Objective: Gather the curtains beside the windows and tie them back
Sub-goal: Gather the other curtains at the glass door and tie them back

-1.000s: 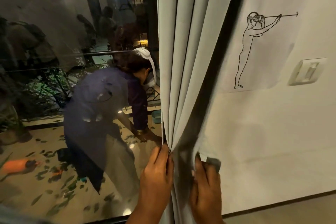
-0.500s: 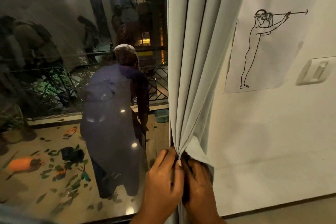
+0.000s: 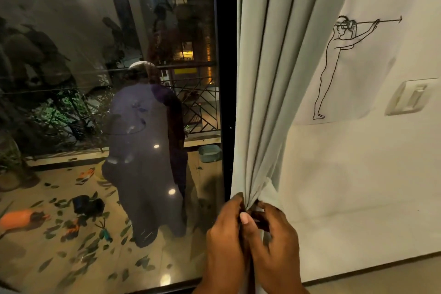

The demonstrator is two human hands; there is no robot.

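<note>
A pale grey-green curtain (image 3: pixel 269 83) hangs in folds between the dark window frame (image 3: pixel 225 79) and the white wall, drawn together into a tight bunch low down. My left hand (image 3: pixel 226 234) grips that bunch from the window side, fingers and thumb curled round the folds. My right hand (image 3: pixel 274 238) closes on the same bunch from the wall side, fingers curled, touching the left hand. A dark strip between my fingers may be a tie-back; I cannot tell. The curtain below my hands is hidden.
A large glass pane (image 3: pixel 107 114) fills the left, with a person (image 3: pixel 145 155) standing on the balcony outside among scattered leaves. A line drawing on paper (image 3: pixel 353 64) and a light switch (image 3: pixel 409 98) are on the wall to the right.
The loose right edge of the curtain has been pulled in against the bunch. My right hand moved left until it met my left hand.
</note>
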